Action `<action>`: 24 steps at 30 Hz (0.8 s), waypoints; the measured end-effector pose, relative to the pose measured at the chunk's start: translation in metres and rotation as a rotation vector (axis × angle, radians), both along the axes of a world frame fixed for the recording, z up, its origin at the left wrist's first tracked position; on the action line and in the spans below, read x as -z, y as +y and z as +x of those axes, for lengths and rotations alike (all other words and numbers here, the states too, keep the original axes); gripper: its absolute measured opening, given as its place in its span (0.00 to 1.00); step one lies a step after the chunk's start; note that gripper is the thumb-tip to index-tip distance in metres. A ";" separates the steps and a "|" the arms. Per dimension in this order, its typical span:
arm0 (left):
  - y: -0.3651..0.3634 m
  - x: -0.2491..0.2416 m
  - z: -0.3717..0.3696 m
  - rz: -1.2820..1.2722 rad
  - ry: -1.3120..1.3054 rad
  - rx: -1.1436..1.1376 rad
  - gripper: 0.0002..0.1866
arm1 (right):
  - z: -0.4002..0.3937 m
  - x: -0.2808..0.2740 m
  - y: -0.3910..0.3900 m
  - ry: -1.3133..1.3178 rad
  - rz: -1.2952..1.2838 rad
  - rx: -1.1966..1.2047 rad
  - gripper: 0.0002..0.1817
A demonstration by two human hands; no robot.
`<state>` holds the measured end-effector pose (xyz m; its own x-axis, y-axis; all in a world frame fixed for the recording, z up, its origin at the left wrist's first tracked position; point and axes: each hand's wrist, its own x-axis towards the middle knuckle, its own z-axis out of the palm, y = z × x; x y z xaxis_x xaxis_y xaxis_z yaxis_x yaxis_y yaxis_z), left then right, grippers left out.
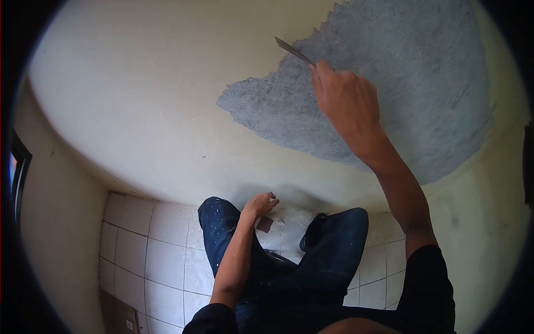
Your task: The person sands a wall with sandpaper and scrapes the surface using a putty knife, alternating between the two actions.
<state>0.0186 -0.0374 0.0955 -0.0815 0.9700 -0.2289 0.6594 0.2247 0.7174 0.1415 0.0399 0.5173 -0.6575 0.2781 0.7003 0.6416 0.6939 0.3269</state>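
Observation:
My right hand [349, 100] is closed around a scraper [295, 51], its handle hidden in my fist. The thin metal blade points up and to the left, across the ragged upper edge of a bare grey patch [389, 72] on the wall. Cream paint [156, 83] surrounds that patch. Down by my left knee, my left hand [260, 205] hangs with loosely bent fingers, slightly apart, nothing visible in them. Just below it shows a small reddish-brown piece [265, 224].
Flecks of white dot my dark trousers [219, 220]; my knees are bent close to the wall. White floor tiles [167, 222] lie beneath, dusty along the wall. A brown flat object [117, 312] lies at the lower left. Side walls rise left and right.

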 end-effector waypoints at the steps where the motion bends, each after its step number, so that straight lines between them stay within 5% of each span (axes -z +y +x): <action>1: 0.002 0.001 0.004 -0.001 0.019 0.005 0.26 | -0.001 0.000 0.000 0.003 -0.008 -0.003 0.16; 12: 0.022 -0.005 0.021 -0.030 -0.009 0.051 0.26 | -0.025 0.010 0.002 0.097 -0.063 -0.119 0.14; 18: 0.020 0.006 0.007 0.072 0.012 0.010 0.26 | 0.007 0.029 0.011 0.366 -0.450 -0.259 0.14; 24: 0.019 0.005 -0.005 0.086 0.021 -0.009 0.26 | 0.007 0.052 0.003 0.610 -1.128 -0.527 0.15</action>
